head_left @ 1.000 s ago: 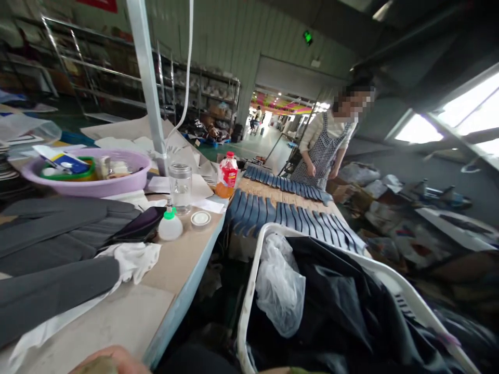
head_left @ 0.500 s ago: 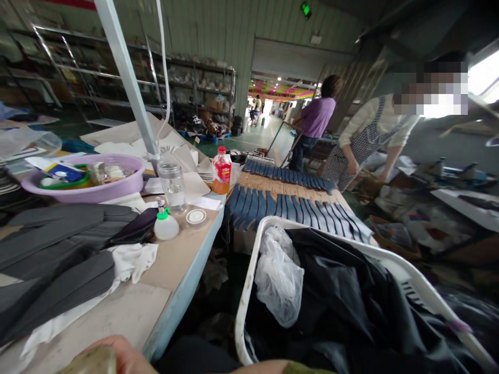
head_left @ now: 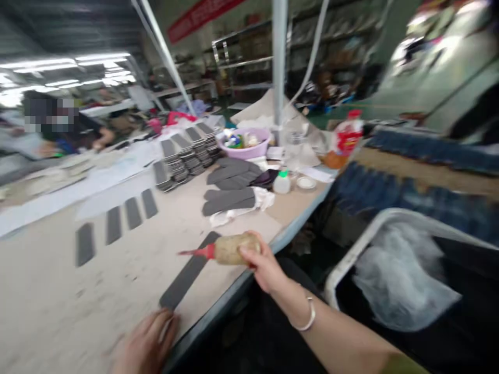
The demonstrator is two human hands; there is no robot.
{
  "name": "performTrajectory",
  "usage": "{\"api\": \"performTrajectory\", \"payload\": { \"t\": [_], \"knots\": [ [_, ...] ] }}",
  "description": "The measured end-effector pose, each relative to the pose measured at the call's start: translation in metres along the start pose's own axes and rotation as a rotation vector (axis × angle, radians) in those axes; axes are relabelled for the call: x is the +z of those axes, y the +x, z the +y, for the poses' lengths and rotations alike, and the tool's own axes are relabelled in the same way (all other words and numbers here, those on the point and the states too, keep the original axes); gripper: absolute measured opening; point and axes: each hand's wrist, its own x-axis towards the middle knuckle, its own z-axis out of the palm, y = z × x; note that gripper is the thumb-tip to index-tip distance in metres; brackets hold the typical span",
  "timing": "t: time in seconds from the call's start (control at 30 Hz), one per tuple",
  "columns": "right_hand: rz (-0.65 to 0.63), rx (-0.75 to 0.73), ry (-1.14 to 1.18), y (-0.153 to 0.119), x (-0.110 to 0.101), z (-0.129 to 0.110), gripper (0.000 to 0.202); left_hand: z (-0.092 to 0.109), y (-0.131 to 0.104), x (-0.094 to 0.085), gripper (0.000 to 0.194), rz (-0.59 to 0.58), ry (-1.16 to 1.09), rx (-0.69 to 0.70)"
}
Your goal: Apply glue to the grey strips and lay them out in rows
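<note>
My right hand (head_left: pixel 265 262) is wrapped round a yellowish squeeze bottle (head_left: pixel 234 249) with a red cap and a thin nozzle pointing left. Under the nozzle a long dark grey strip (head_left: pixel 183 280) lies slantwise on the table. At the near end of that strip rests my left hand (head_left: pixel 150 335), its fingers bent and close together; whether they pinch the strip is blurred. Several short grey pieces (head_left: pixel 114 225) lie in a row further left. Beyond the bottle, more long grey pieces (head_left: pixel 230 201) lie on white cloth (head_left: pixel 265 198).
Stacks of grey pieces (head_left: pixel 187 150), a purple basin (head_left: pixel 249 150), a green-topped bottle (head_left: pixel 282 183) and a red-labelled drink bottle (head_left: pixel 348 137) stand further back. A white basket (head_left: pixel 335 280) is at the right. A person (head_left: pixel 78 127) is at the far left.
The view has swung left, showing more of the table. The bottle and right hand, partly visible at the bottom edge before, are now above the strip. My left hand is now in view.
</note>
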Motion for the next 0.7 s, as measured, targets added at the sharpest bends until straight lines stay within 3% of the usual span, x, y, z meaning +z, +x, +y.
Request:
{"api": "performTrajectory", "payload": {
  "t": [0.07,0.13,0.23,0.37,0.5,0.7],
  "knots": [
    [-0.048,-0.061,-0.123,0.004,0.000,0.008,0.054,-0.016,-0.039,-0.037,0.018,-0.054,0.116,-0.036],
    [-0.116,-0.162,-0.284,0.005,0.000,0.016,0.053,-0.023,-0.061,-0.050,0.016,-0.084,0.189,-0.060],
    [-0.178,-0.303,-0.602,-0.001,0.001,0.026,0.054,-0.027,-0.071,-0.045,0.022,-0.078,0.231,-0.093],
    [-0.247,-0.524,-0.900,-0.008,0.011,0.036,0.049,-0.029,-0.062,-0.032,0.025,-0.084,0.198,-0.083],
    [-0.321,-0.671,-1.029,-0.009,0.025,0.046,0.045,-0.036,-0.058,-0.030,0.020,-0.114,0.151,-0.085],
    [-0.465,-0.727,-1.081,-0.015,0.037,0.061,0.047,-0.039,-0.070,-0.033,0.019,-0.111,0.097,-0.125]
  ]
}}
